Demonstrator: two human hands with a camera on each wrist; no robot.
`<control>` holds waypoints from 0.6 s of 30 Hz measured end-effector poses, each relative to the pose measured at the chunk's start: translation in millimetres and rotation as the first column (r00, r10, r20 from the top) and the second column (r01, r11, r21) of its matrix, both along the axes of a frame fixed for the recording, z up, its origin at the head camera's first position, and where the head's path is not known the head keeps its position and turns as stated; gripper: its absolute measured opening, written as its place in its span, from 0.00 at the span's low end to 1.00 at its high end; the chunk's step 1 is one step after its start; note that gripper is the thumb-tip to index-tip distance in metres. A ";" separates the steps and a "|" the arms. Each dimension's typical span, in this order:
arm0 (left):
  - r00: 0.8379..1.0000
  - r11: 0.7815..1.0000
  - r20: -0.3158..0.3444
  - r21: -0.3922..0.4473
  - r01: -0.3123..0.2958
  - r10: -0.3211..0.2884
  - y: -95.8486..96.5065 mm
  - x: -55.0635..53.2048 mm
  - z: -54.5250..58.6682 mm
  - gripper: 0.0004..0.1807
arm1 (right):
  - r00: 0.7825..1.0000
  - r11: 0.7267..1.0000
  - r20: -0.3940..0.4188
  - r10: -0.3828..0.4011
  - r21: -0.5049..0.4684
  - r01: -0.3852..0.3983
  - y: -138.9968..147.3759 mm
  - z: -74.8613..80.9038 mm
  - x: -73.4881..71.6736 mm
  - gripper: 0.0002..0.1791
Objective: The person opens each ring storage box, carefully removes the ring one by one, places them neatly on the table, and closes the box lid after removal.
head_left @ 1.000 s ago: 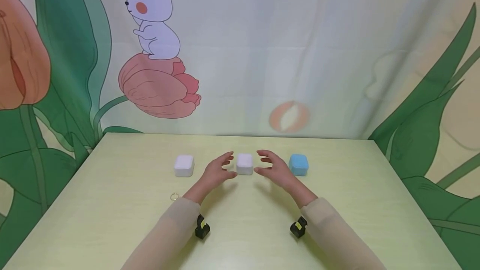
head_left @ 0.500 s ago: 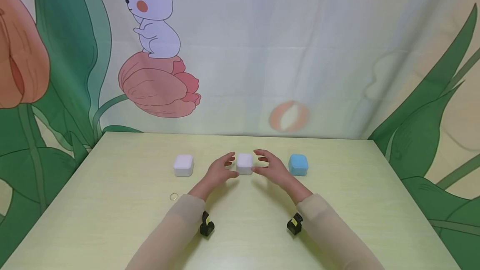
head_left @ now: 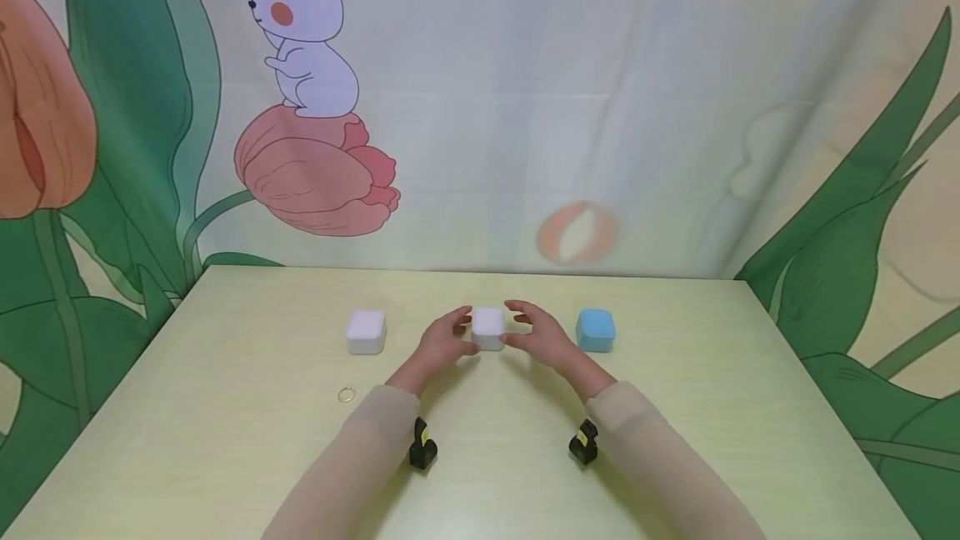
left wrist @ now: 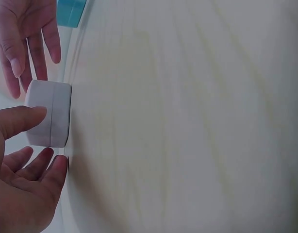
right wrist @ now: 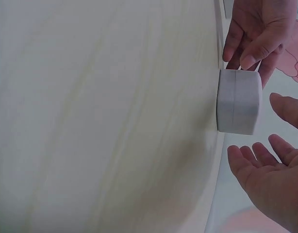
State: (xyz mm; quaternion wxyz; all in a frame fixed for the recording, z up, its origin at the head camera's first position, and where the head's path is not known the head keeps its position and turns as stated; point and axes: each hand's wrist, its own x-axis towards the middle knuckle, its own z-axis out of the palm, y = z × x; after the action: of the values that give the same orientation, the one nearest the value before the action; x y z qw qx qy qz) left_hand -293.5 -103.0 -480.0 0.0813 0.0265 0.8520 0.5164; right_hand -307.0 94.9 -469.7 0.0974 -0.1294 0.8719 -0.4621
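I noted my left hand [head_left: 441,342] and right hand [head_left: 547,338], both grips unclenched, flanking the middle box [head_left: 488,327] on the counter [head_left: 498,473]. Clearance from the blue box [head_left: 596,332] likely gave the right hand room.

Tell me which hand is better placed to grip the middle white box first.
Probably the left hand: in the left wrist view, its fingers almost meet the side of the middle white box, while the right hand leaves a wider gap in the right wrist view.
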 end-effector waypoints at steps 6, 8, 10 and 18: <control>1.000 1.000 0.013 0.008 -0.001 0.001 1.8 -1.9 -0.4 0.40 | 1.000 1.000 -0.004 0.016 -0.009 -0.016 -1.2 -3.6 -3.3 0.35; 1.000 1.000 0.020 0.009 0.001 -0.001 2.1 -3.0 -0.6 0.41 | 1.000 1.000 -0.005 0.020 -0.011 -0.020 -1.9 -5.2 -4.4 0.35; 1.000 1.000 0.021 0.005 0.005 -0.005 2.0 -4.3 -0.9 0.41 | 1.000 1.000 -0.002 0.020 -0.013 -0.020 -2.9 -6.4 -5.1 0.36; 1.000 1.000 0.018 -0.026 0.016 -0.015 1.5 -8.1 -2.7 0.40 | 1.000 1.000 -0.009 0.012 0.007 -0.012 -8.6 -7.6 -6.1 0.35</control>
State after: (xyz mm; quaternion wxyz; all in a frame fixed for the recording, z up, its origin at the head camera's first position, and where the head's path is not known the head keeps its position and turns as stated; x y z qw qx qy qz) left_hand -301.6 -101.5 -482.7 0.0931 0.0275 0.8576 0.5050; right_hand -313.1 86.3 -477.3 0.0967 -0.1366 0.8732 -0.4578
